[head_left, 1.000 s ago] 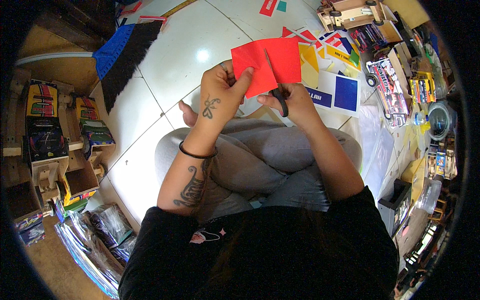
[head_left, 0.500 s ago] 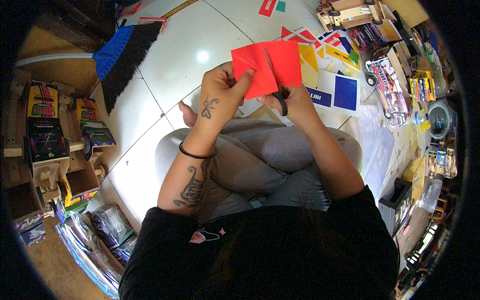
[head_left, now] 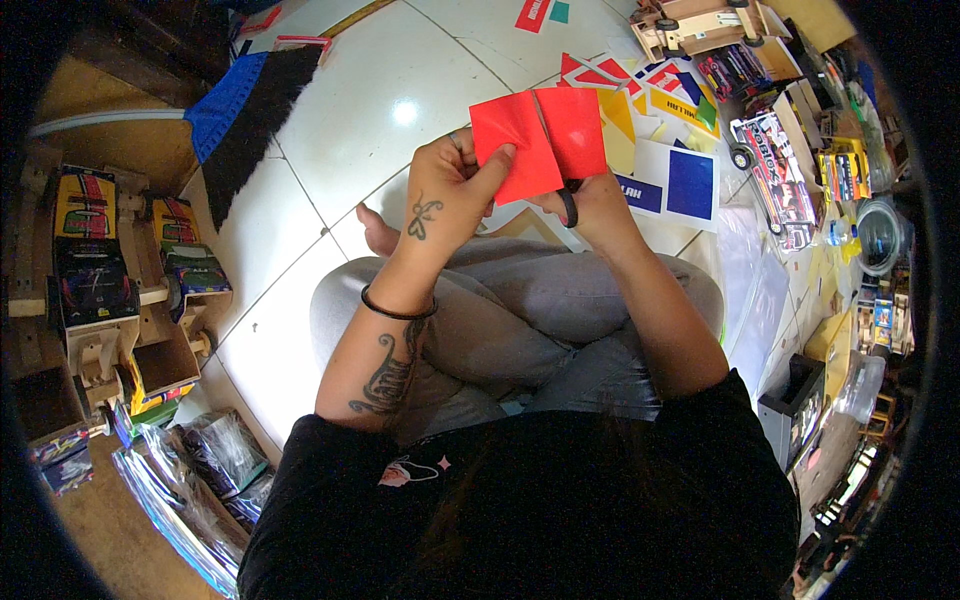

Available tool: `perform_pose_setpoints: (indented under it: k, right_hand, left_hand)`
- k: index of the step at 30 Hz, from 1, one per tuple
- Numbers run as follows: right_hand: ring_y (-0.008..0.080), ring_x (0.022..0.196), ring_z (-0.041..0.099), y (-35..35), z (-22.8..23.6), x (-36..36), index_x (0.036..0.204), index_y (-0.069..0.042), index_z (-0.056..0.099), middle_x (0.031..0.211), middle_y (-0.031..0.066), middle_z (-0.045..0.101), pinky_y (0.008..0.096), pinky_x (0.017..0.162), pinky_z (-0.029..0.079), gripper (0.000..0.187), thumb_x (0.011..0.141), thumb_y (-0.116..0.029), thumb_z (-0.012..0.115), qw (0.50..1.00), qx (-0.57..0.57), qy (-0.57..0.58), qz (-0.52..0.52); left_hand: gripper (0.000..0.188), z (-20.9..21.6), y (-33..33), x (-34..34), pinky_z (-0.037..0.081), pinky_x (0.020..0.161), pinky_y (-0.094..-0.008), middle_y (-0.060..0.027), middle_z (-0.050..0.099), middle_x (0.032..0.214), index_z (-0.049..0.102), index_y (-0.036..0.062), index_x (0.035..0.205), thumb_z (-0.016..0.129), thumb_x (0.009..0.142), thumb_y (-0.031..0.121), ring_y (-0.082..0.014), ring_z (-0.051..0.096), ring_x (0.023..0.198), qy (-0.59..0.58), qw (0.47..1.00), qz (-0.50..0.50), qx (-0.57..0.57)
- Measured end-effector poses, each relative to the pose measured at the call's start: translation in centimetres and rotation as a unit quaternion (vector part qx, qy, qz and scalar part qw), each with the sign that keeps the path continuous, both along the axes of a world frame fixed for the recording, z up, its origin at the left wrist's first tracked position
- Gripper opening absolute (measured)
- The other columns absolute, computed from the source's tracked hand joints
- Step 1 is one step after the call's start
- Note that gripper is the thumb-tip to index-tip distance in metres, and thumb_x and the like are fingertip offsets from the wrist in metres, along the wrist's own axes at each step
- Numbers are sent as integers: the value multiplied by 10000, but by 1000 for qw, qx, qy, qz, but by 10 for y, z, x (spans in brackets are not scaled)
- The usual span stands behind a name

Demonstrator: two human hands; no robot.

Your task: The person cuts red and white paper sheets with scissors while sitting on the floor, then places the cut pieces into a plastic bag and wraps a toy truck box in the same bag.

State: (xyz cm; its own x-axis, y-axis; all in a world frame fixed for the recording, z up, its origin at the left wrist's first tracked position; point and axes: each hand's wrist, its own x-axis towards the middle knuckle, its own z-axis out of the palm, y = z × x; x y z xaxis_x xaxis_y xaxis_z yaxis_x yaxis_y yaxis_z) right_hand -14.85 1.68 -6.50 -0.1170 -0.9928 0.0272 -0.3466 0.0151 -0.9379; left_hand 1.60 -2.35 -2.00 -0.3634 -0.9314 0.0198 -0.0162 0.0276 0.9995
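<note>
L hand [head_left: 445, 195] thumb pinches red paper [head_left: 540, 140]; scissors [head_left: 568, 205] in R hand [head_left: 600, 205]

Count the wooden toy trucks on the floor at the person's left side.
2: a larger wooden truck with a yellow-and-dark printed top at far left, and a smaller one beside it, nearer the person's knee. More may be hidden in the dark rim.
</note>
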Motion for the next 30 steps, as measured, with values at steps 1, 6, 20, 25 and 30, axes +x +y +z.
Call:
perform_pose_setpoints:
  k: [1,6,20,25,30]
  right_hand:
    - [213,755,615,0,1,0,1001,-105,592,823,84,640,318,694,466,518,584,-362,760,1000,16,-1,-2]
    - [219,703,605,0,2,-1,974,-86,593,793,96,635,322,653,462,500,574,-330,767,999,33,20,-10]
    - [228,790,614,0,-3,-1,1006,-94,587,857,99,638,317,720,462,535,567,-338,770,1000,18,-10,-13]
    - [221,785,616,1,-1,-1,1009,-94,584,845,96,640,316,714,465,537,568,-342,766,999,33,-11,-15]
    - [216,726,614,2,4,0,1003,-90,583,792,91,638,317,674,468,534,567,-338,766,998,50,27,-22]
  left_hand:
    - [142,0,0,0,302,355,-172,16,520,517,595,-2,782,573,821,133,-23,412,371,-2,1000,2,-1]
    - [144,-2,-1,0,303,355,-171,15,520,515,597,-1,784,574,821,137,-24,412,371,6,1000,-3,4]
    - [139,0,0,1,296,353,-178,13,520,512,593,-8,778,575,817,124,-26,407,368,-9,1000,-7,3]
    - [139,-1,-1,1,297,354,-178,7,530,528,594,-13,781,576,816,120,-25,407,370,-8,1000,-6,10]
    - [134,-2,-1,1,297,352,-177,8,530,529,598,-9,789,574,818,119,-25,405,367,-1,1000,-1,10]
